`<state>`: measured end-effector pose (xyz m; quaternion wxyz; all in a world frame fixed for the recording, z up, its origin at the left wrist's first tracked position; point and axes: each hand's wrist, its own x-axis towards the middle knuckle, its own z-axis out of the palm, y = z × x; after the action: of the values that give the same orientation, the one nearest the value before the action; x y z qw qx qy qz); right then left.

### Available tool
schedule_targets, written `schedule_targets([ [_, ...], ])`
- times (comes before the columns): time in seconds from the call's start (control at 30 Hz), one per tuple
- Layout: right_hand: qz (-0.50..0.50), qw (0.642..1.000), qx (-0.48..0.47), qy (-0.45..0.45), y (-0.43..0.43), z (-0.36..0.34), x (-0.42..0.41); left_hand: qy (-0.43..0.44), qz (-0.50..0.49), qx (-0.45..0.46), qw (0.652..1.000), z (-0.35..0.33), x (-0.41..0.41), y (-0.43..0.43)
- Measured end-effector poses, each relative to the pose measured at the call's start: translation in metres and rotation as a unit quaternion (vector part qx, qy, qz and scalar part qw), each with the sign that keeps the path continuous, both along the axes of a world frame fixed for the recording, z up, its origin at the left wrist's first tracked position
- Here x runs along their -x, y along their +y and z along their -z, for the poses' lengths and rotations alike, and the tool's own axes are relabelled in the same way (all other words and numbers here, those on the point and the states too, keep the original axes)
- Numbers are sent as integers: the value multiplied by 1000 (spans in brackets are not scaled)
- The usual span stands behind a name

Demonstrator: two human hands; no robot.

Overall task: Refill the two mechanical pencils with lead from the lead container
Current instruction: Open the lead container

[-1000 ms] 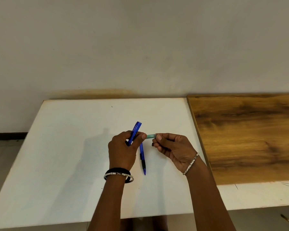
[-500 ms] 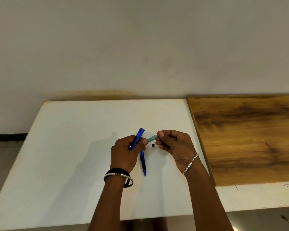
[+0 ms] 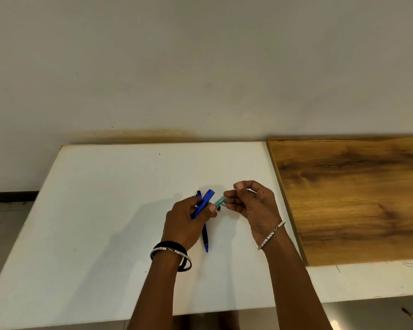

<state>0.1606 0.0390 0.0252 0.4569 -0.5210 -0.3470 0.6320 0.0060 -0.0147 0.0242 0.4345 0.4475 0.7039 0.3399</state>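
A flat white rectangular tabletop (image 3: 93, 210) carries a brown wood-grain board (image 3: 355, 198) on its right side. A blue mechanical pencil (image 3: 205, 238) lies near the middle — a tiny black cap (image 3: 218, 209) just beside it.

One head-worn wide-angle camera looks forward and down from above the near edge of the white table (image 3: 105, 210). It faces the far wall (image 3: 200, 55), with the wooden board (image 3: 355, 198) at the right. Both forearms enter from the near side, close below the lens.
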Motion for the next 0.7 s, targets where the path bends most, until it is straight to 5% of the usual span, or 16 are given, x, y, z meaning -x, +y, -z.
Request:
schedule_targets([
  [0.37, 66, 997, 16, -32, 5, 2, -14, 59, -6, 13, 998, 5, -5, 0],
  [0.7, 127, 988, 56, -66, 6, 6, -26, 200, 73, 58, 975, 4, -18, -4],
])
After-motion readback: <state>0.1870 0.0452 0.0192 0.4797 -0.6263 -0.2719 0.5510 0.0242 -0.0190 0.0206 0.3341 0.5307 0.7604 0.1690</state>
